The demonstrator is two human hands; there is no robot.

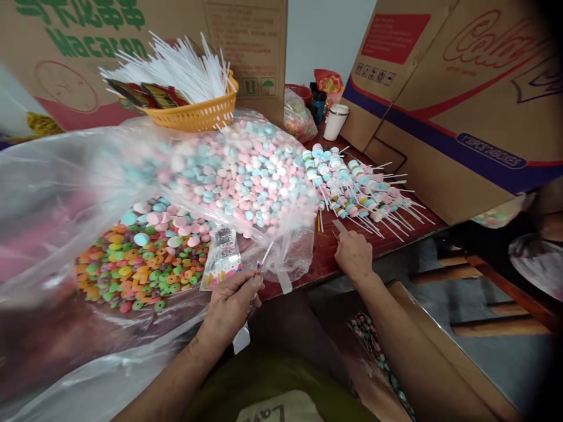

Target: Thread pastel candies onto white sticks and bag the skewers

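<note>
My left hand [235,302] is closed in a pinch at the table's front edge, with a thin white stick [267,253] rising from its fingers. Small coloured bits show at the fingertips, too small to name. A printed plastic packet [224,258] lies just beyond that hand. My right hand [354,256] has its fingers curled at the table edge; a pale strip [339,226] shows by the fingertips, and what they hold is hidden. Beyond it lies a pile of candy skewers [352,181] on white sticks. Pink, blue and white candies [259,176] heap up under clear plastic.
Colourful ring candies [149,275] spread at left on the plastic sheet. A yellow basket [193,117] of white sticks stands behind, near a white cup [336,122]. Large cartons [440,117] border the table. An open box [409,305] with more skewers sits below, beside a wooden stool [505,293].
</note>
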